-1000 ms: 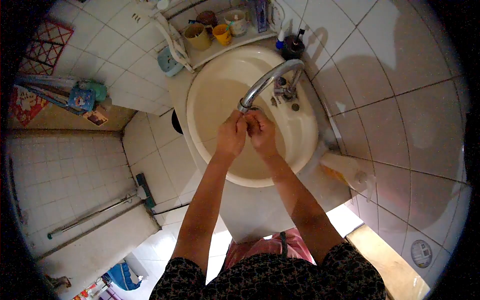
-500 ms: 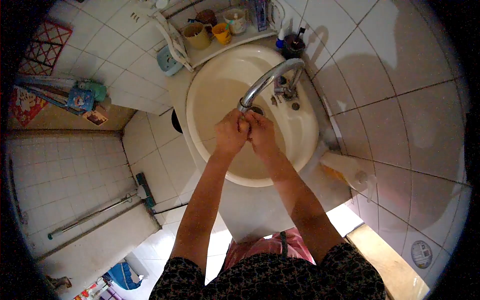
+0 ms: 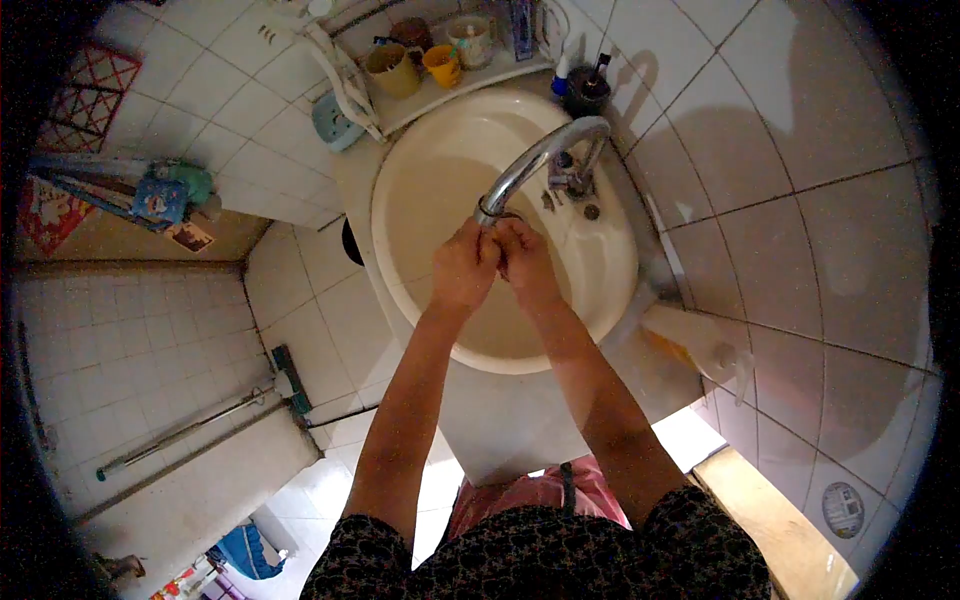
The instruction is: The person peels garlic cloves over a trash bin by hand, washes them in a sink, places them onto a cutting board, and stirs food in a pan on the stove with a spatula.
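Note:
Both of my hands are held together over the cream washbasin [image 3: 410, 210], right below the spout of the curved chrome faucet [image 3: 535, 160]. My left hand [image 3: 463, 268] has its fingers curled in, knuckles up. Beside it, my right hand [image 3: 523, 262] is closed the same way, its thumb side against the left. A small dark patch shows between the hands, but what they hold, if anything, is hidden. The faucet's base and lever [image 3: 572, 180] sit on the basin's right rim. I cannot make out running water.
Behind the basin, a white shelf [image 3: 480, 78] carries a beige mug [image 3: 393, 72], a yellow cup [image 3: 441, 66] and a patterned cup [image 3: 470, 42]. A dark cup with brushes [image 3: 587, 92] stands near the faucet. A pale bottle [image 3: 695, 338] is on the right counter by the tiled wall.
My hands stay under the spout with a slight shift of the fingers; the right hand has turned a little and the gap between the hands looks slightly wider. Nothing else has moved.

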A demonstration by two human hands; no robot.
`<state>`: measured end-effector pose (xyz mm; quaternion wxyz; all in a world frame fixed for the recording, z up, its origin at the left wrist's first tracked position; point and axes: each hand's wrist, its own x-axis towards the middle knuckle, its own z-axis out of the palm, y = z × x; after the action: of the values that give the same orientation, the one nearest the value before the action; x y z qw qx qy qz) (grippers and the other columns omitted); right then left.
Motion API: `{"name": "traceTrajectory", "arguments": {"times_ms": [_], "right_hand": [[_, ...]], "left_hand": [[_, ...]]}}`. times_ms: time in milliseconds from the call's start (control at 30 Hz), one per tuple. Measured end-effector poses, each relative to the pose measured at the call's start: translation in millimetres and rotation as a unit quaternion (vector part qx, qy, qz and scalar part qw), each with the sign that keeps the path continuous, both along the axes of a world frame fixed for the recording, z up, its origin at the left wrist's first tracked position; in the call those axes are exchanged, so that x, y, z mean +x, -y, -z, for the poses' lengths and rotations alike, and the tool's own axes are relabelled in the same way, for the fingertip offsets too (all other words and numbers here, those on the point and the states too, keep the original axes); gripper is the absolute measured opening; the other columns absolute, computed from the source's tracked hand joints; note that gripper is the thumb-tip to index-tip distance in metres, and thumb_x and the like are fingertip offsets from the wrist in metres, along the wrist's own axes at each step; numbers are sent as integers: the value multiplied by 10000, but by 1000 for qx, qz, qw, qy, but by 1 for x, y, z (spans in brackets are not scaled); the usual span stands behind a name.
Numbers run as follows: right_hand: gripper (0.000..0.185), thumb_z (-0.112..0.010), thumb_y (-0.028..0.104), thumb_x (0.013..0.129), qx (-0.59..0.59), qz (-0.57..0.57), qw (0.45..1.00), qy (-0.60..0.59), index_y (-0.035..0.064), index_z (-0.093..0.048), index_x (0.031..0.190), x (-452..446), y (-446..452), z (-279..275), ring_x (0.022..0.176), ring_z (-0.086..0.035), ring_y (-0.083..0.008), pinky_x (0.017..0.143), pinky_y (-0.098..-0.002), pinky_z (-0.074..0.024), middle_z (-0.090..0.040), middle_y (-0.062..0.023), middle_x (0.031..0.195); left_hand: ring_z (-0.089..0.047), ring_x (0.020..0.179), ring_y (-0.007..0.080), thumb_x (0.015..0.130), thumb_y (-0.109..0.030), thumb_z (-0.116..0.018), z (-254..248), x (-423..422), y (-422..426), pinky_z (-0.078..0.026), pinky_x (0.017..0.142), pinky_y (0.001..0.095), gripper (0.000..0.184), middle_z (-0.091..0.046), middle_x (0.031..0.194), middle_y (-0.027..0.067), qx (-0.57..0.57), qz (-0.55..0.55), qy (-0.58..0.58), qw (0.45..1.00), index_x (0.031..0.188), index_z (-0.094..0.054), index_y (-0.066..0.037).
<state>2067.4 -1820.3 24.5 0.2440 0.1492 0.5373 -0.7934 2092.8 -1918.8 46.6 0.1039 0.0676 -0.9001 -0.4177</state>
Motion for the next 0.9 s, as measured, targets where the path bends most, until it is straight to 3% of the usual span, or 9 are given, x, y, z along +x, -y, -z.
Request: {"name": "traceTrajectory", "arguments": {"times_ms": [67,267,400,467,567,700,767,800,900], "right_hand": [[183,-470,201,935,31,3,999,-45,68,-575,864,1,0,3,457,-377,-45,396,-214,-285,-485,42,622],[261,-538,331,896,-113,-26,993,34,99,-588,786,4,-10,-2,448,-376,-51,398,-211,-268,-476,47,580],[309,-578,409,860,-56,-104,993,17,116,-590,763,-2,-11,17,443,-373,-55,400,-205,-261,-470,47,555],[286,-596,396,855,-47,-52,997,10,116,-602,793,-3,-11,37,460,-384,-51,406,-198,-271,-493,50,595],[245,-617,360,850,-77,4,997,-4,115,-614,835,-1,-9,10,480,-389,-45,414,-193,-277,-520,53,652],[211,-624,319,852,-50,47,998,7,108,-618,869,-1,-11,2,491,-389,-40,417,-186,-277,-537,53,698],[283,-590,324,855,-34,25,999,-31,86,-647,997,0,-12,4,458,-374,-40,414,-197,-288,-527,38,633],[283,-590,324,855,-34,24,999,-30,86,-647,997,0,-11,6,458,-374,-40,414,-197,-288,-527,38,633],[259,-602,330,848,-6,22,1000,-16,102,-654,959,-2,-9,15,474,-384,-41,426,-202,-299,-528,34,632]], "left_hand": [[-565,606,385,804,-133,-516,6,-1,3,-451,560,450,116,-573,668,194,-54,20,-82,995,810,-521,-17],[-568,599,346,768,-122,-557,15,-4,9,-459,545,413,107,-558,652,179,1,1,27,1000,760,-531,-18],[-563,584,328,770,-132,-565,0,0,5,-460,541,397,119,-545,630,168,-26,6,-6,1000,749,-531,-20],[-557,570,323,773,-140,-569,3,0,4,-453,531,394,134,-540,621,159,-37,2,-36,999,724,-521,-26],[-554,573,327,771,-145,-574,3,2,3,-448,532,410,152,-544,634,156,-41,-61,54,996,707,-505,-25],[-558,588,350,816,-186,-554,1,4,3,-444,531,428,202,-553,645,166,-43,-62,46,996,714,-494,-23],[-568,639,376,878,-222,-496,-5,5,-2,-445,558,446,225,-572,696,186,-56,-21,94,994,772,-504,-24],[-568,639,376,878,-222,-496,0,6,0,-445,558,446,225,-572,696,186,-56,-21,94,994,772,-504,-24],[-618,744,369,934,-240,-449,12,7,3,-489,634,419,300,-626,840,210,-1,51,54,997,977,-588,22]]}}
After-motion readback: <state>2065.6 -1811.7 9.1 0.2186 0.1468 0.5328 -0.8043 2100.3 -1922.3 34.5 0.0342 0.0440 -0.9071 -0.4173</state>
